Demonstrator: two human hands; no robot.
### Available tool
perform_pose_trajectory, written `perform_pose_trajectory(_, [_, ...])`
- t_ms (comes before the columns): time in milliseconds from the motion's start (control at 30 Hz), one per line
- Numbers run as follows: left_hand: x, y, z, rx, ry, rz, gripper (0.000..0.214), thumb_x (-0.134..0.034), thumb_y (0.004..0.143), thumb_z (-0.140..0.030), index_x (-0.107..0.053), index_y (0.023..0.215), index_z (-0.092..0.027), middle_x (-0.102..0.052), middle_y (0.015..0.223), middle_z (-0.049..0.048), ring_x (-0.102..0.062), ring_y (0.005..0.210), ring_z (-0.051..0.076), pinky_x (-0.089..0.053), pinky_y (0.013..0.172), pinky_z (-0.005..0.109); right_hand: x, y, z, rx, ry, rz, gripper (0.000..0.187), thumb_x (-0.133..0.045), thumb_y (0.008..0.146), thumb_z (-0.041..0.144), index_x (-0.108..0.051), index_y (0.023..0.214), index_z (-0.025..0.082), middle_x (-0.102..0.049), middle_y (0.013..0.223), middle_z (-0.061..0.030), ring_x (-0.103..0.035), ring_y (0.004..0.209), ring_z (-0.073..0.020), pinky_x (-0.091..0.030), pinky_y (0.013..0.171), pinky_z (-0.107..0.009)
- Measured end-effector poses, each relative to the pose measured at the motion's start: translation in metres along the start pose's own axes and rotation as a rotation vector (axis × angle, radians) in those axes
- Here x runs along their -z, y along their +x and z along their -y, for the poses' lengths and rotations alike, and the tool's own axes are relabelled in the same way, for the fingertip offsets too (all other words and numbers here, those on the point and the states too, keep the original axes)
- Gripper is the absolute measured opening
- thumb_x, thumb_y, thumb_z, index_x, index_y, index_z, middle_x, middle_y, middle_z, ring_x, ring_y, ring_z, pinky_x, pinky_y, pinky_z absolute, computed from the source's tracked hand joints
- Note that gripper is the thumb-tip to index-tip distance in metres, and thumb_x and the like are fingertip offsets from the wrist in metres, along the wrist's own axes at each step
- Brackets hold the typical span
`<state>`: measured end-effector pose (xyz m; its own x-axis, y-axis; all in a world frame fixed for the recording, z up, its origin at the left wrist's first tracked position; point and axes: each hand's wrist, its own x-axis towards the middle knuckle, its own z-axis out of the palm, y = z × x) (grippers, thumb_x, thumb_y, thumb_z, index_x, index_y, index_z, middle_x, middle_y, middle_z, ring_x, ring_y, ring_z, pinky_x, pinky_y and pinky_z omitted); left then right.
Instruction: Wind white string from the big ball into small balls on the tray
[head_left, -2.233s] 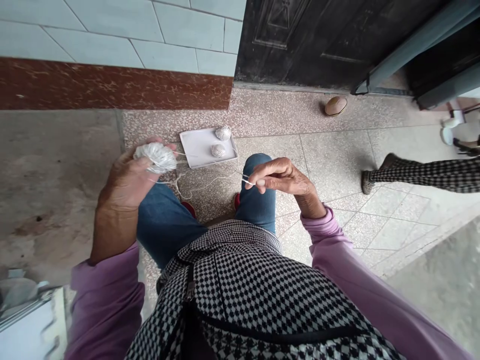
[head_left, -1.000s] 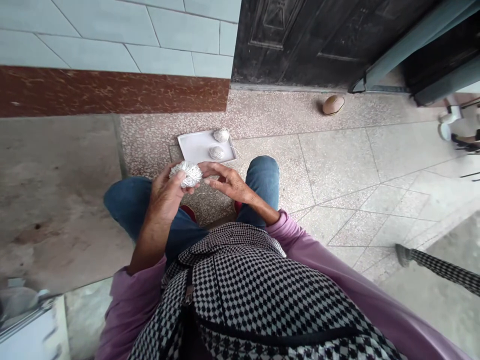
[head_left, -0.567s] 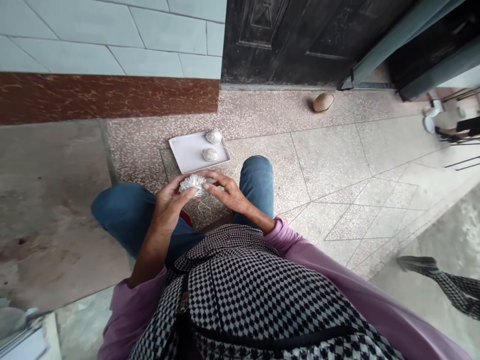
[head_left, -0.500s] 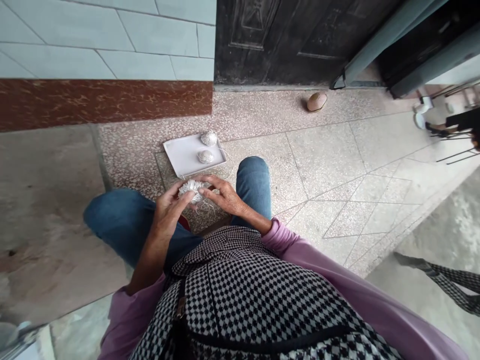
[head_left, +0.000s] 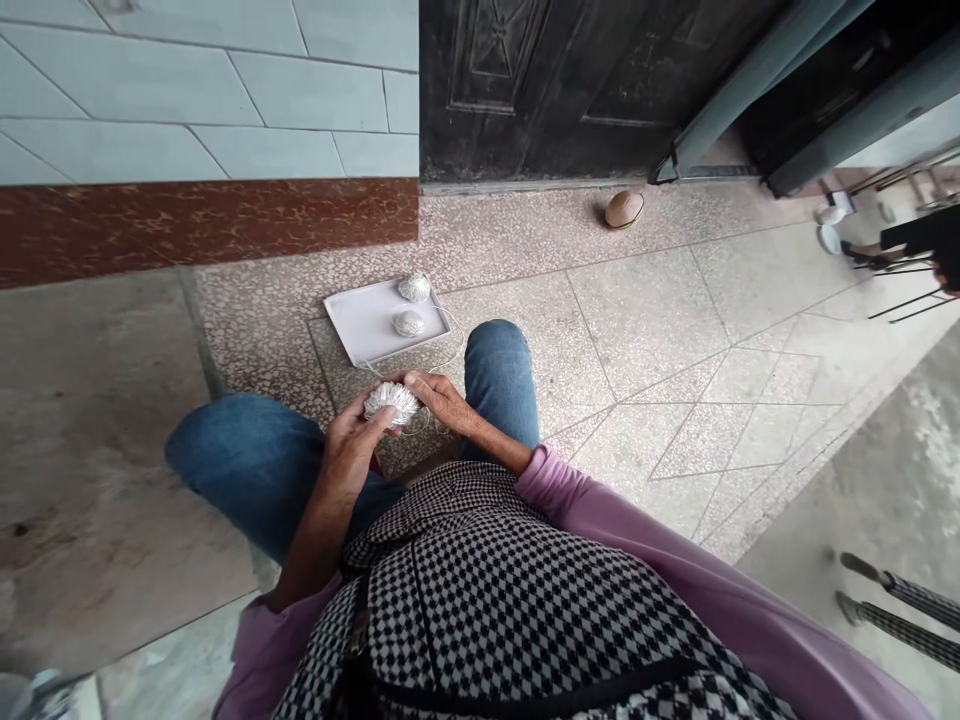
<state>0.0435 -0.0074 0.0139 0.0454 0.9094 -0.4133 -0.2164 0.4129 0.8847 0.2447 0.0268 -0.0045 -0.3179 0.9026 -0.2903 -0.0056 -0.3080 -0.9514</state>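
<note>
A round white yarn piece [head_left: 391,402] with ruffled, looped edges is held over my lap, between my knees. My left hand [head_left: 351,440] wraps around its left and lower side, thumb pressed on top. At its upper right edge, my right hand [head_left: 442,402] is closed with its fingers against the yarn; whether a small tool sits in them is hidden. Just beyond my hands, a white tray [head_left: 356,325] lies on the floor, carrying one yarn ball [head_left: 414,288] at its far right and another yarn ball [head_left: 409,323] nearer. A thin strand [head_left: 462,345] curves from the tray towards my hands.
A rounded tan object [head_left: 624,209] rests on the floor before the dark door [head_left: 525,120]. The tiled wall [head_left: 210,90] stands ahead on the left. At far right, part of a seated person [head_left: 919,235] shows; patterned legs [head_left: 911,610] of someone appear lower right.
My right hand has shifted from over the yarn piece to its upper right edge, uncovering more of it. The view has tilted slightly. The patterned legs at lower right have moved.
</note>
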Motion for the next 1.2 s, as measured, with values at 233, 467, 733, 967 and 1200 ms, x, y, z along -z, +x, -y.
perform_pose_trajectory(233, [0.009, 0.012, -0.003, -0.029, -0.154, -0.072, 0.063, -0.118, 0.069, -0.057, -0.085, 0.107, -0.020, -0.087, 0.109, 0.0119, -0.082, 0.090, 0.026, -0.066, 0.074, 0.032, -0.001, -0.007, -0.014, -0.069, -0.084, 0.027, 0.052, -0.083, 0.128, 0.064, -0.076, 0.104, 0.019, -0.071, 0.084, 0.0006, -0.066, 0.077, -0.0166, -0.055, 0.075, -0.027])
perform_pose_trajectory(467, [0.010, 0.029, -0.003, -0.091, -0.061, -0.213, 0.065, -0.114, 0.065, -0.054, -0.083, 0.112, -0.021, -0.085, 0.106, 0.0085, -0.078, 0.091, 0.025, -0.064, 0.072, 0.031, -0.006, -0.028, 0.007, 0.041, -0.336, 0.242, 0.037, -0.076, 0.132, 0.041, -0.074, 0.101, 0.020, -0.067, 0.083, 0.0019, -0.063, 0.083, -0.0187, -0.048, 0.084, -0.030])
perform_pose_trajectory(733, [0.014, 0.016, -0.004, -0.013, 0.195, 0.000, 0.073, -0.119, 0.065, -0.058, -0.092, 0.122, -0.021, -0.084, 0.094, 0.0048, -0.074, 0.080, 0.026, -0.065, 0.072, 0.036, 0.030, 0.001, 0.054, 0.250, -0.422, 0.203, 0.063, -0.073, 0.133, 0.074, -0.071, 0.099, 0.021, -0.062, 0.089, -0.0005, -0.052, 0.085, -0.0182, -0.043, 0.084, -0.033])
perform_pose_trajectory(967, [0.008, 0.004, 0.002, 0.037, -0.030, 0.156, 0.070, -0.121, 0.072, -0.057, -0.095, 0.125, -0.018, -0.092, 0.115, 0.0127, -0.083, 0.096, 0.030, -0.072, 0.077, 0.037, 0.025, 0.023, 0.014, 0.019, -0.049, 0.097, 0.067, -0.091, 0.118, 0.079, -0.060, 0.094, 0.025, -0.050, 0.077, 0.0057, -0.042, 0.073, -0.0135, -0.034, 0.068, -0.031])
perform_pose_trajectory(1200, [0.006, 0.011, 0.007, 0.059, -0.201, 0.078, 0.069, -0.121, 0.067, -0.044, -0.087, 0.122, -0.021, -0.091, 0.125, 0.0141, -0.089, 0.112, 0.033, -0.078, 0.089, 0.041, 0.000, 0.007, -0.016, -0.140, 0.023, -0.071, 0.069, -0.084, 0.122, 0.082, -0.052, 0.092, 0.028, -0.050, 0.068, 0.0083, -0.039, 0.061, -0.0120, -0.033, 0.061, -0.028])
